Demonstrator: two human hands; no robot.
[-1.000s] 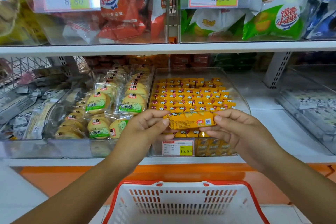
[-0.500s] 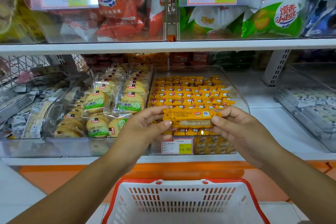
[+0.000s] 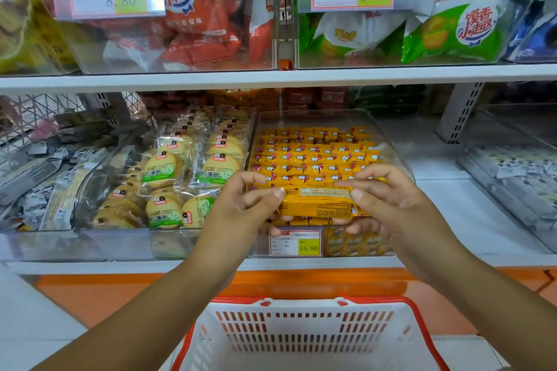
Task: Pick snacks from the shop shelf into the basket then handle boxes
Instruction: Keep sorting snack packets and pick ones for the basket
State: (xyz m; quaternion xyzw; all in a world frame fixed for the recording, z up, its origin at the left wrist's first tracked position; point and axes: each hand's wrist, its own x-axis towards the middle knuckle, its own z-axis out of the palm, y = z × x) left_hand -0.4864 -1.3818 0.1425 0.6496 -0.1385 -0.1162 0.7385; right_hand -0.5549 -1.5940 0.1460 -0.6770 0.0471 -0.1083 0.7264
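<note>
Head view. The yellow snack packet (image 3: 316, 203) is held level between both hands, in the air just in front of the clear bin (image 3: 402, 159) of matching yellow packets, above the price tag (image 3: 297, 242) marked 15.80. The left hand (image 3: 250, 205) pinches the packet's left end, thumb on top and fingers curled beneath. The right hand (image 3: 388, 202) pinches the right end in the same way.

Change: the packet has been rolled about its long axis. One second ago its face with a small blue-and-white mark was toward the camera; now the panel of fine print is. Both grips have stayed at the ends, and the packet sits slightly higher against the bin.

Meaning for the task: this reads as inspection, not transfer. The packet is clear of the shelf stock but not yet over the white, red-rimmed basket (image 3: 301, 337) below, whose visible part holds nothing.
</note>
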